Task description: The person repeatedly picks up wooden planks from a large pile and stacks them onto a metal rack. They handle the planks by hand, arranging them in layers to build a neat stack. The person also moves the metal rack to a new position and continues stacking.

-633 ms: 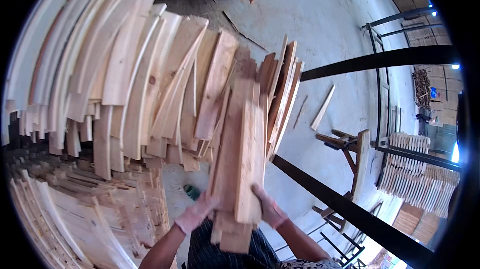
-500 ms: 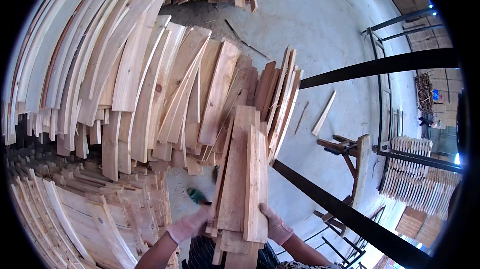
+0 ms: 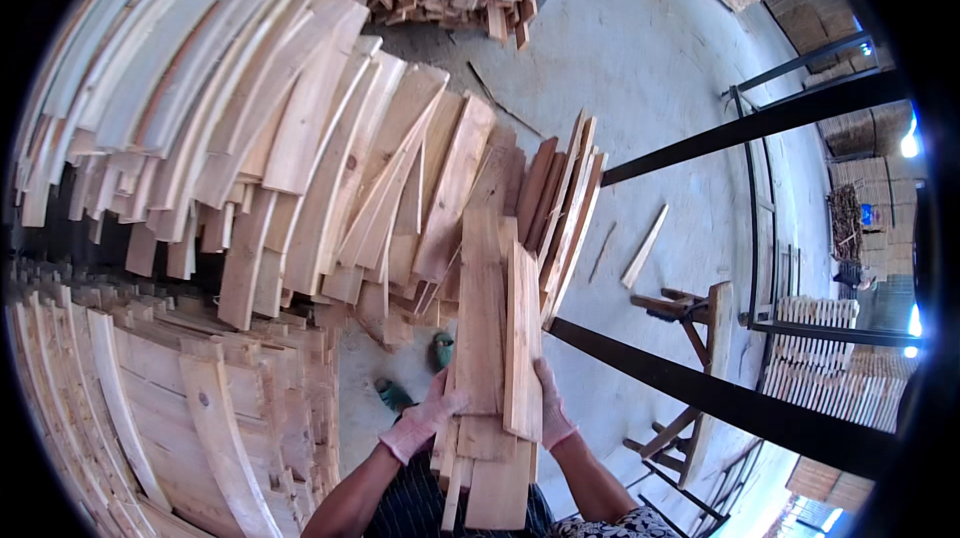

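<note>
A loose bundle of pale wooden boards (image 3: pixel 497 443) is extending lengthwise through the lower centre of the frame.
A wide, pinkish-tan board (image 3: pixel 481 318) is running up the bundle's middle, while a narrower, yellower board (image 3: pixel 523 338) is lying lengthwise at its right. Other board ends are protruding below them in uneven steps, with a thin strip (image 3: pixel 456 493) showing at the lower left.

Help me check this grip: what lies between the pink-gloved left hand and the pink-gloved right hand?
A bundle of long, flat, pale wooden boards lies between the left hand and the right hand; the head view shows it.
</note>
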Demonstrator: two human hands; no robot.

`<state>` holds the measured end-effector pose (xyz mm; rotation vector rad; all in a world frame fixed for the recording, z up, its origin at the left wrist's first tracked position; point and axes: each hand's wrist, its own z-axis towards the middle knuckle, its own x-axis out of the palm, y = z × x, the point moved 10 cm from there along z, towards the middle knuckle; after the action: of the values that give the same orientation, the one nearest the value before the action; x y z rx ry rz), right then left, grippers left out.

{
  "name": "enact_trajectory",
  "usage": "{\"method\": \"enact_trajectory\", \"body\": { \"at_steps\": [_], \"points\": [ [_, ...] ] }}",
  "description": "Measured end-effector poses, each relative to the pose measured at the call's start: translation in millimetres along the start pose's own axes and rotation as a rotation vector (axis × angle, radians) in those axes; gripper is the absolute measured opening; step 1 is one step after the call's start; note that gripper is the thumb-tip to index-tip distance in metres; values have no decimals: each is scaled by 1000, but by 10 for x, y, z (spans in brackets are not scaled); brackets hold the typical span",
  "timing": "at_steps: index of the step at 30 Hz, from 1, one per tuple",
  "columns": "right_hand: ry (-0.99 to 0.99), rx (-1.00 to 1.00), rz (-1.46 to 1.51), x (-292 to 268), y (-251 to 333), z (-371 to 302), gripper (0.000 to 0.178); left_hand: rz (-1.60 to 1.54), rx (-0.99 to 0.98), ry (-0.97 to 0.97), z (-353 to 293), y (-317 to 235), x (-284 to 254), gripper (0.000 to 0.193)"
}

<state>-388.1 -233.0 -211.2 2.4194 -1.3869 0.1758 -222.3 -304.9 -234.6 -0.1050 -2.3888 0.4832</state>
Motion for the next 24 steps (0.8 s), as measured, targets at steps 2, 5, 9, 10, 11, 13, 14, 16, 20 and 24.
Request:
{"method": "enact_trajectory", "body": {
  "at_steps": [2, 5, 9, 10, 11, 13, 14, 16, 20, 24],
  "points": [
    [52, -51, 7, 121, -83, -251, 78, 25, 18, -10, -337, -115, 83, 85],
    [101, -88, -11, 360, -209, -719, 79, -144, -7, 35, -944, -260, 260, 92],
    [153, -157, -108, 845, -166, -1337, 77, -16, 179, 66, -1579, -695, 500, 99],
    [240, -166, -92, 1062, -155, -1484, 77, 31, 255, 64, -1720, -838, 561, 100],
    [237, -175, -128, 1194, -160, -1617, 78, 82, 291, 18, -1888, -939, 563, 100],
    [385, -308, -182, 1607, -112, -1951, 80, 16, 441, 87, -2381, -1178, 668, 104],
    [456, -347, -199, 1836, -110, -2057, 82, -25, 520, 134, -2639, -1299, 714, 105],
    [629, -445, -288, 2295, -73, -2338, 84, 84, 663, 32, -3140, -1481, 675, 111],
    [760, -497, -567, 2945, -323, -2662, 82, 100, 969, -88, -4098, -1562, 470, 124],
    [914, -225, -724, 3570, -1124, -2761, 81, 50, 1214, -381, -4818, -1208, 139, 117]
  ]
}}
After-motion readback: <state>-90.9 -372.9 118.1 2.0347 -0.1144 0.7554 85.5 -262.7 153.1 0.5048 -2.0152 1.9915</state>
